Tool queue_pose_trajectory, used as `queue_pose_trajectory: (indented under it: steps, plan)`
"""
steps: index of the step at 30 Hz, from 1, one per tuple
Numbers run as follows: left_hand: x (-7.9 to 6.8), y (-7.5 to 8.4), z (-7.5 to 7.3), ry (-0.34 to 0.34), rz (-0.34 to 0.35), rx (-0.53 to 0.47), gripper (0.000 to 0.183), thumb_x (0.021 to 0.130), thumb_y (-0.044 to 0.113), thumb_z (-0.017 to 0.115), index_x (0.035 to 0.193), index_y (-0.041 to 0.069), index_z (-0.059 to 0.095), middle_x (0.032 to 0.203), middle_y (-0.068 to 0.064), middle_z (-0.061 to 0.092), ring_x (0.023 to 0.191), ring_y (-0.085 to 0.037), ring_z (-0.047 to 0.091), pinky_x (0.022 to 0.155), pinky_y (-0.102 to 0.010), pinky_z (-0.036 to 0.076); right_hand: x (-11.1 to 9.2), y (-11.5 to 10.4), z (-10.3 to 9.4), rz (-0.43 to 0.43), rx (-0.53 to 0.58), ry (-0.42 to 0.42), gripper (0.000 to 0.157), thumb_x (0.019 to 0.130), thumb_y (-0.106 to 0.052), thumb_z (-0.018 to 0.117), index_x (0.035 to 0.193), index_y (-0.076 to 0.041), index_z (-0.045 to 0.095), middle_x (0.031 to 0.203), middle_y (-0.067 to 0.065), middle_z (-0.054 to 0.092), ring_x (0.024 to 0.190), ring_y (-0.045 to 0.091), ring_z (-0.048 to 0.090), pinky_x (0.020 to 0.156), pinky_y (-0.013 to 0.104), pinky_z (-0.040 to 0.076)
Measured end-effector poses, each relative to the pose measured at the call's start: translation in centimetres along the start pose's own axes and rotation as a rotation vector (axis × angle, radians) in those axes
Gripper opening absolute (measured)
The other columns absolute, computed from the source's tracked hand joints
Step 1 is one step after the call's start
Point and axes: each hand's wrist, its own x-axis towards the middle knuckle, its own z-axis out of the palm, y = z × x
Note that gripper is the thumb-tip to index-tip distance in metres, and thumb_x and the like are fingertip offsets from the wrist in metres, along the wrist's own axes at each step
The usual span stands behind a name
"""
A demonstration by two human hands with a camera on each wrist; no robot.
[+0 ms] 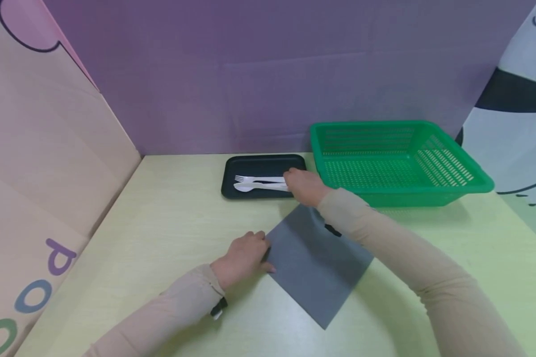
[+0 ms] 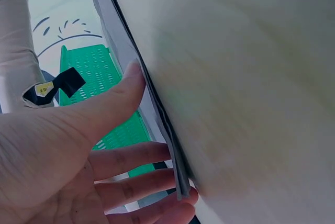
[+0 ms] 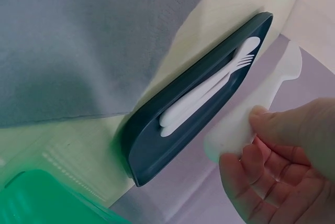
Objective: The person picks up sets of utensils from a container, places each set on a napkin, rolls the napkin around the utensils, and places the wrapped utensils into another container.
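Left hand (image 1: 243,255) sits at lower centre of the head view, on the left corner of a grey cloth (image 1: 318,265). Left wrist view: thumb on top of the cloth (image 2: 123,41) edge, fingers (image 2: 136,156) underneath, so it's pinching the corner; looks like a couple of layers at that edge.

Cloth lies as a diamond on the pale yellow-green table (image 1: 161,223), centre frame, its upper corner hidden under the right forearm.

Right hand (image 1: 304,186) is at the right end of the black tray (image 1: 232,166), mid-frame just above the cloth. Right wrist view: thumb and fingers pinch the handle of a white plastic knife (image 3: 256,109), lifted clear of the tray (image 3: 193,119). Knife isn't separable in the head view.

In the tray: white fork (image 1: 256,178) and white spoon (image 1: 259,187), side by side, heads pointing left. Both also visible in the right wrist view, fork (image 3: 230,75) and spoon (image 3: 209,90) lying together along the tray.

Green mesh basket (image 1: 397,158) at upper right of the head view, just beside the tray's right edge. Purple backdrop behind, printed panels left and right.
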Motion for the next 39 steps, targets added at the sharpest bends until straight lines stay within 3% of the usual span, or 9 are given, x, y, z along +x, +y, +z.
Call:
queue_pose_trajectory:
  steps: [24,32,39]
  plan:
    - [-0.2,0.0,-0.4,-0.003,0.007,-0.033,0.045,0.072,0.042,0.075,0.092,0.003,0.065,0.083,-0.005,0.058,0.073,-0.017,0.053,0.061,-0.029,0.048,-2.4,-0.4,-0.9,-0.002,-0.035,0.042,0.028,0.093,-0.014,0.056,0.115,0.004,0.055,0.1,0.016,0.06,0.083,0.023,0.06,0.062,0.03,0.055]
    - [-0.1,-0.2,0.0,0.022,0.028,-0.013,0.045,0.072,0.044,0.075,0.09,0.004,0.064,0.082,-0.005,0.057,0.072,-0.017,0.053,0.059,-0.029,0.048,-3.1,-0.7,-1.2,0.001,-0.039,0.025,0.031,0.094,-0.014,0.054,0.117,0.006,0.054,0.103,0.017,0.06,0.083,0.023,0.061,0.065,0.03,0.055]
    - [-0.1,0.0,-0.3,-0.009,0.001,-0.028,0.046,0.071,0.044,0.075,0.092,0.004,0.064,0.084,-0.005,0.058,0.075,-0.018,0.054,0.062,-0.03,0.049,-3.6,-0.7,-1.2,0.008,-0.008,0.005,0.032,0.095,-0.013,0.052,0.119,0.008,0.052,0.105,0.018,0.059,0.088,0.024,0.06,0.069,0.032,0.056]
